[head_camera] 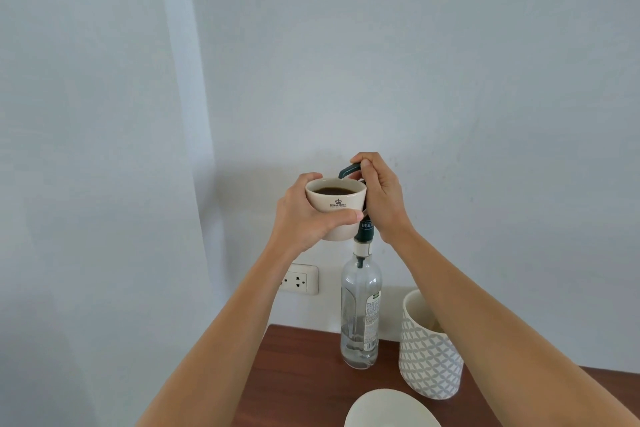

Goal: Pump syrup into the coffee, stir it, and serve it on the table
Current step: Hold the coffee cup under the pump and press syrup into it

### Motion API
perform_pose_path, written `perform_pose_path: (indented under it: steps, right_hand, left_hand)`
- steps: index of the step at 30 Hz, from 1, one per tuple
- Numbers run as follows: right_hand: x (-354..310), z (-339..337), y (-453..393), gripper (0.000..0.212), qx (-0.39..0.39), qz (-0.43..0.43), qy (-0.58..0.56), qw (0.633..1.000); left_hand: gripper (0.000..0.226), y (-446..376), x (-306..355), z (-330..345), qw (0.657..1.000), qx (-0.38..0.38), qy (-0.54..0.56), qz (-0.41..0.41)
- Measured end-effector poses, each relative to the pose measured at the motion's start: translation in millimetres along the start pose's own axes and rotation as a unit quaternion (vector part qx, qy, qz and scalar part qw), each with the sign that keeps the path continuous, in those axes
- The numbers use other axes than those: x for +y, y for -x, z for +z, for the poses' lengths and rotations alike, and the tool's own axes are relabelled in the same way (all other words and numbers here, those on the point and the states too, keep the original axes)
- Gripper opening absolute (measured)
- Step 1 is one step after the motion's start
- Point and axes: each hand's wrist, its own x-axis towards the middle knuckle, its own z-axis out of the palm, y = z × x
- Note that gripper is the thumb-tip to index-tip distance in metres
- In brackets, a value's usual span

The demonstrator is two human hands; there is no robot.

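Note:
My left hand [304, 218] grips a cream cup of dark coffee [335, 203], held up in the air beside the pump. A clear glass syrup bottle [358, 315] stands upright on the wooden table [311, 374], with little liquid at its bottom. Its dark green pump head [349, 170] curves over the cup's rim, spout just above the coffee. My right hand [381, 198] is closed around the top of the pump, covering most of the pump's stem.
A patterned white-and-grey ceramic pot [429, 350] stands right of the bottle. A white saucer [391, 409] lies at the bottom edge. A wall socket [299, 279] sits behind my left forearm. The wall is close behind the table.

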Motion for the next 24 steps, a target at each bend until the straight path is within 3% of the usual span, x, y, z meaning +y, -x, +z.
perform_pose_path:
  steps: [8, 12, 16, 20, 24]
  right_hand:
    - [-8, -11, 1, 0.033, -0.021, -0.004, 0.026, 0.999]
    - [-10, -19, 14, 0.036, 0.053, -0.009, 0.073, 0.996]
    - [-7, -25, 41, 0.033, 0.112, -0.01, 0.128, 0.985]
    - [0, -30, 74, 0.033, 0.077, 0.013, 0.142, 0.987]
    - [4, -37, 105, 0.03, 0.035, 0.053, 0.117, 0.991]
  left_hand:
    - [0.094, 0, 4, 3, 1.0, -0.005, 0.0, -0.009]
    - [0.106, 4, 0, 5, 1.0, -0.007, -0.003, -0.005]
    - [0.104, 15, -4, 8, 1.0, -0.018, 0.008, 0.002]
    - [0.094, 35, -10, 13, 1.0, -0.025, 0.009, 0.013]
    - [0.102, 63, -20, 20, 0.999, -0.037, 0.016, 0.02]
